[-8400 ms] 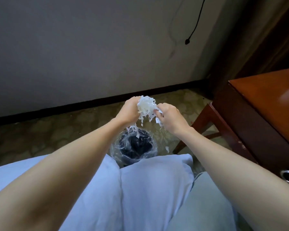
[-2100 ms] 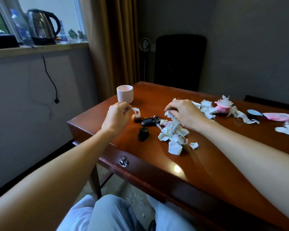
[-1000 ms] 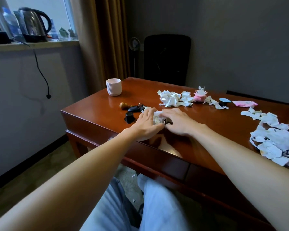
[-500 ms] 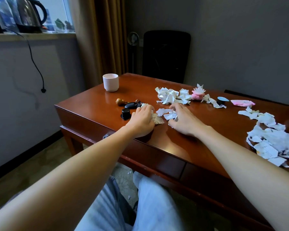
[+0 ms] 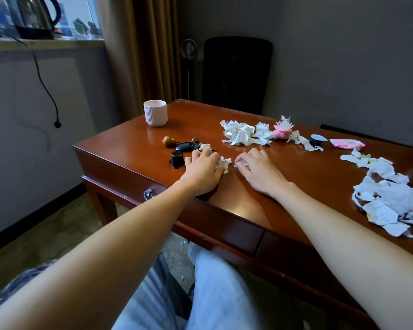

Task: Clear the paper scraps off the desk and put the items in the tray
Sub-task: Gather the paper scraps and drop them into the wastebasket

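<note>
Both our hands work near the front edge of the desk (image 5: 129,148), left hand (image 5: 204,168) clamped round a wad of paper scraps (image 5: 225,162), right hand (image 5: 260,173) curled over a stray scrap (image 5: 241,165), apparently to gather one handful.

White crumpled scraps (image 5: 239,135), strewn across desk (image 5: 301,170)

I can read nothing here — no label, brand or number. The paper scraps (image 5: 389,203) carry faint marks, too blurred to read.
</note>
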Available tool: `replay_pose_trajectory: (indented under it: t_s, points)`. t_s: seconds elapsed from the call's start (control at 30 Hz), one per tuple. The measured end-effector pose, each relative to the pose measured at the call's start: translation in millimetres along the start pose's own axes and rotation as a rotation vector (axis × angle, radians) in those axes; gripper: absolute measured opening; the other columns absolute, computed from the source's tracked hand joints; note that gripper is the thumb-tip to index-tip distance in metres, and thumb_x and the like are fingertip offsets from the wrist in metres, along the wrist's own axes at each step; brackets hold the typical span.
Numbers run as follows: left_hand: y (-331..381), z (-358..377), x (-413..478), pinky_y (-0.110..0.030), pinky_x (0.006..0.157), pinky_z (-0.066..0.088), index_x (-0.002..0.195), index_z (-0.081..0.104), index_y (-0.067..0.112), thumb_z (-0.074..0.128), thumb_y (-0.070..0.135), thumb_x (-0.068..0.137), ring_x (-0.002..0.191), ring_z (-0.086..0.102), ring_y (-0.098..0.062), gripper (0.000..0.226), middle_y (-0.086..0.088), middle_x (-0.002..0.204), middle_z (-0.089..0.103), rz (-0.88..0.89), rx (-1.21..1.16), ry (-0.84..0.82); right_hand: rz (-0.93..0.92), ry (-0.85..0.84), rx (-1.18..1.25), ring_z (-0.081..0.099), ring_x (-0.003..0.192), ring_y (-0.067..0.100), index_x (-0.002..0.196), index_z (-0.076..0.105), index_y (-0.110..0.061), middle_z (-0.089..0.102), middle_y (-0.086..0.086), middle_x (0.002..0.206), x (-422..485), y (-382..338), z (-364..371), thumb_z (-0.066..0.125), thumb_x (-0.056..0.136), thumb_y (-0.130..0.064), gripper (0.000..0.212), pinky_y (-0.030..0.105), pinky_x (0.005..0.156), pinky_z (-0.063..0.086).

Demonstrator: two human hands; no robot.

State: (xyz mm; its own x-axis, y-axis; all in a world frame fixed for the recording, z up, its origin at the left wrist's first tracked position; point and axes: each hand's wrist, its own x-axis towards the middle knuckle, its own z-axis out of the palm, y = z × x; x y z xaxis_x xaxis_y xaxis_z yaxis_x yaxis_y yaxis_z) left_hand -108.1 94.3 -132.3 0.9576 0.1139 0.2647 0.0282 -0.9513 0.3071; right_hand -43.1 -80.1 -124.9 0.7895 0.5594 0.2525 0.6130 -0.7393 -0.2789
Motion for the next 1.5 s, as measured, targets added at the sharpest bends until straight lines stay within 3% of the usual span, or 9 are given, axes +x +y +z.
replay_pose_trajectory:
  t_s: [0.13,0.33,0.47,0.73,0.83,1.03,1.23,1.4,1.5]
  points:
    - [1,-2,-2,-0.046,0.097,0.033,0.12,0.055,0.019,0.052,0.035,0.098,0.116,0.039,-0.031,0.027,-0.004,0.132,0.049,0.018,-0.112,0.033,-0.002,0.032,0.0,0.047,0.114,0.026,0.106,0.061,-0.02,0.054,0.004,0.107,0,0,-2,0.049,0.1,-0.035,0.021,0.041,0.105,0.036]
    - [-5,-8,-5,-0.038,0.089,0.046,0.112,0.058,0.012,0.058,0.01,0.093,0.104,0.052,-0.028,0.019,-0.007,0.116,0.06,0.096,-0.255,0.099,-0.002,0.084,0.041,0.054,0.099,0.022,0.103,0.063,-0.015,0.061,0.005,0.104,-3,-6,-5,0.053,0.099,-0.032,0.02,0.031,0.078,0.041]
    - [-7,-15,-6,-0.03,0.078,0.046,0.105,0.058,0.011,0.059,0.007,0.092,0.096,0.057,-0.023,0.013,-0.007,0.107,0.063,0.113,-0.275,0.136,0.002,0.092,0.076,0.059,0.095,0.021,0.1,0.063,-0.013,0.064,0.004,0.104,-2,-11,-9,0.055,0.099,-0.031,0.02,0.03,0.076,0.041]
    - [-12,-29,-4,-0.031,0.077,0.048,0.103,0.059,0.01,0.059,0.007,0.091,0.092,0.059,-0.022,0.013,-0.005,0.102,0.067,0.136,-0.294,0.194,0.054,0.169,0.105,0.059,0.083,0.023,0.095,0.059,-0.014,0.062,0.005,0.094,3,-16,-28,0.053,0.099,-0.028,0.015,0.032,0.066,0.043]
    - [-9,-35,-4,-0.035,0.077,0.051,0.103,0.06,0.012,0.057,0.007,0.09,0.089,0.058,-0.02,0.014,-0.003,0.099,0.066,0.118,-0.317,0.194,0.093,0.177,0.083,0.06,0.084,0.024,0.095,0.058,-0.016,0.065,0.006,0.096,2,-7,-33,0.052,0.099,-0.027,0.013,0.038,0.071,0.051]
    - [-1,-30,-2,-0.039,0.07,0.054,0.105,0.054,0.018,0.05,0.013,0.086,0.081,0.06,-0.023,0.02,-0.006,0.097,0.066,0.044,-0.299,0.095,0.191,0.107,0.043,0.059,0.091,0.026,0.112,0.055,-0.018,0.065,0.01,0.11,-6,18,-37,0.05,0.101,-0.028,0.015,0.034,0.07,0.044]
    - [11,-19,6,-0.035,0.084,0.05,0.136,0.051,0.03,0.047,0.02,0.093,0.112,0.059,-0.028,0.044,-0.005,0.129,0.059,0.039,-0.155,-0.01,0.216,-0.02,0.002,0.05,0.126,0.036,0.151,0.033,-0.022,0.05,0.016,0.142,-8,25,-34,0.046,0.102,-0.029,0.05,0.044,0.096,0.044]
    - [13,-15,16,-0.039,0.091,0.053,0.133,0.057,0.021,0.043,0.019,0.092,0.115,0.059,-0.03,0.044,-0.008,0.132,0.058,0.008,-0.087,-0.101,0.221,-0.104,-0.011,0.045,0.131,0.034,0.145,0.044,-0.022,0.048,0.014,0.145,1,27,-33,0.044,0.103,-0.028,0.043,0.042,0.103,0.04]
    - [10,-14,18,-0.039,0.083,0.054,0.119,0.062,0.009,0.044,0.015,0.092,0.102,0.059,-0.03,0.034,-0.013,0.119,0.06,0.035,-0.059,-0.117,0.217,-0.066,-0.005,0.056,0.112,0.03,0.123,0.062,-0.019,0.061,0.012,0.127,3,26,-31,0.048,0.102,-0.027,0.027,0.036,0.085,0.044]
